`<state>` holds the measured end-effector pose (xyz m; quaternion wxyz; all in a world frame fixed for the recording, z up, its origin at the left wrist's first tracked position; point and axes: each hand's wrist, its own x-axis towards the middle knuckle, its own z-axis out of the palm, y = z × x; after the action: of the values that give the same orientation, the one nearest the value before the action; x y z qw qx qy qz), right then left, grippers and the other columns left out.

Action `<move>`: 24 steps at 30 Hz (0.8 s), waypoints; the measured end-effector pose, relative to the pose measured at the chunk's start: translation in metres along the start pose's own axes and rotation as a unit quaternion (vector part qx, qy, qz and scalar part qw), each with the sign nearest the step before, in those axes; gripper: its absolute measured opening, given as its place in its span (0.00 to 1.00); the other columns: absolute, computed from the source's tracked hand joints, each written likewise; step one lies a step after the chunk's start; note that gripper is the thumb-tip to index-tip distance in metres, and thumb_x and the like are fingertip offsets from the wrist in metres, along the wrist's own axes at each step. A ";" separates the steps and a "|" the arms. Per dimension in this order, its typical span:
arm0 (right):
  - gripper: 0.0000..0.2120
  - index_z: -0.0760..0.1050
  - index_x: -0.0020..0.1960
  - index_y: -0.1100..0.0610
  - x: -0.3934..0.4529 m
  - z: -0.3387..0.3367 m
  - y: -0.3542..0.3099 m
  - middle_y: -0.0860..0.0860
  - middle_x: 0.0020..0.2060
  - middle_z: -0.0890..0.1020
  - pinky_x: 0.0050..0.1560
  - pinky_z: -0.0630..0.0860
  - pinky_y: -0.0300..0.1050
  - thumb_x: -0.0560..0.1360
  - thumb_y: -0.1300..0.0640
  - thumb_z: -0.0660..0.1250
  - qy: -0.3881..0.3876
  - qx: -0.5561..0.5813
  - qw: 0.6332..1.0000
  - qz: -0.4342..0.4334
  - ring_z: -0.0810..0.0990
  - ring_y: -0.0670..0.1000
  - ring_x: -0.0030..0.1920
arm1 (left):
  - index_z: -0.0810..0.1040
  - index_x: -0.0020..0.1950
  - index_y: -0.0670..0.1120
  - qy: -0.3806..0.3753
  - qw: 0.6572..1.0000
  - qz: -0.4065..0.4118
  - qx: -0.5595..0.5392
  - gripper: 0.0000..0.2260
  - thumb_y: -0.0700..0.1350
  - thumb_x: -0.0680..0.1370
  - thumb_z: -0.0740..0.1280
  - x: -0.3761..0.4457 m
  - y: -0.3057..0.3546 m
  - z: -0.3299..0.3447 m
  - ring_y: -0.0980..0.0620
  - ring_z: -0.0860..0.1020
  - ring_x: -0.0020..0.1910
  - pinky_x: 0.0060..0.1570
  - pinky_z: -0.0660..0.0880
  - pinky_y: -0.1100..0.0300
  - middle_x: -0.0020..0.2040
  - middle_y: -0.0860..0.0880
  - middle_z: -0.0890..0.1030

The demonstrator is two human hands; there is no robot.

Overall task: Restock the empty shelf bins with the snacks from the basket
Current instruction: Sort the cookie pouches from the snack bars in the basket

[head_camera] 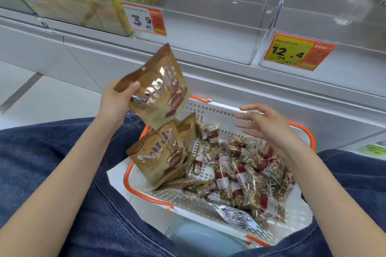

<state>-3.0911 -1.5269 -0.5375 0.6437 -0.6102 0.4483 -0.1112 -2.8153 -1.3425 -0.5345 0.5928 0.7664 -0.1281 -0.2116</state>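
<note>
Your left hand (116,98) holds one brown bag (155,87); your right hand (265,125) is loose. The bins (208,27) look empty, the basket (211,196) full.

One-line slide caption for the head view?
Left hand lifts a brown pouch from the basket toward empty bins.

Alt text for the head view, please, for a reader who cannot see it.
The left hand holds a brown snack pouch up above a white basket with orange handles, while the open right hand hovers over small clear-wrapped snack bars in it. More brown pouches stand in the basket, below empty clear shelf bins with orange price tags.
</note>
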 end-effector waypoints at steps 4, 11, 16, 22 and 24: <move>0.08 0.78 0.52 0.53 -0.001 0.005 -0.006 0.49 0.50 0.84 0.57 0.78 0.51 0.81 0.57 0.60 -0.006 0.006 1.000 0.016 0.84 0.50 0.48 | 0.77 0.51 0.43 0.017 0.997 0.073 0.035 0.03 0.40 0.79 0.64 0.002 0.005 0.026 0.60 0.81 0.33 0.33 0.75 0.69 0.38 0.52 0.78; 0.09 0.78 0.53 0.55 -0.002 0.001 -0.009 0.50 0.48 0.85 0.55 0.79 0.50 0.81 0.57 0.59 -0.005 0.021 1.000 0.004 0.84 0.51 0.48 | 0.79 0.49 0.45 0.042 0.986 0.142 0.070 0.05 0.42 0.80 0.63 0.012 -0.001 0.037 0.57 0.77 0.38 0.41 0.74 0.64 0.40 0.53 0.79; 0.09 0.78 0.52 0.54 0.001 0.001 -0.007 0.49 0.48 0.85 0.55 0.79 0.50 0.81 0.56 0.59 -0.004 0.018 1.000 0.019 0.84 0.51 0.48 | 0.80 0.54 0.42 -0.007 0.985 0.139 0.101 0.08 0.39 0.79 0.63 0.011 -0.019 0.033 0.62 0.78 0.40 0.42 0.74 0.71 0.42 0.55 0.81; 0.09 0.78 0.52 0.54 0.001 -0.001 -0.006 0.49 0.48 0.85 0.52 0.80 0.48 0.81 0.56 0.59 -0.003 0.025 1.000 0.015 0.84 0.51 0.48 | 0.80 0.53 0.42 -0.005 0.990 0.102 0.100 0.06 0.40 0.79 0.64 0.010 -0.032 0.025 0.60 0.80 0.37 0.38 0.76 0.70 0.37 0.59 0.82; 0.09 0.78 0.52 0.54 0.001 0.000 -0.006 0.49 0.48 0.85 0.52 0.80 0.47 0.81 0.55 0.59 -0.001 0.025 1.000 0.017 0.84 0.51 0.48 | 0.80 0.53 0.41 -0.004 0.988 0.110 0.108 0.07 0.40 0.79 0.64 0.013 -0.031 0.023 0.55 0.80 0.40 0.41 0.77 0.65 0.39 0.56 0.82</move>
<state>-3.0883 -1.5295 -0.5325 0.6614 -0.5861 0.4547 -0.1111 -2.8163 -1.3597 -0.5719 0.5260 0.8061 -0.2360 -0.1335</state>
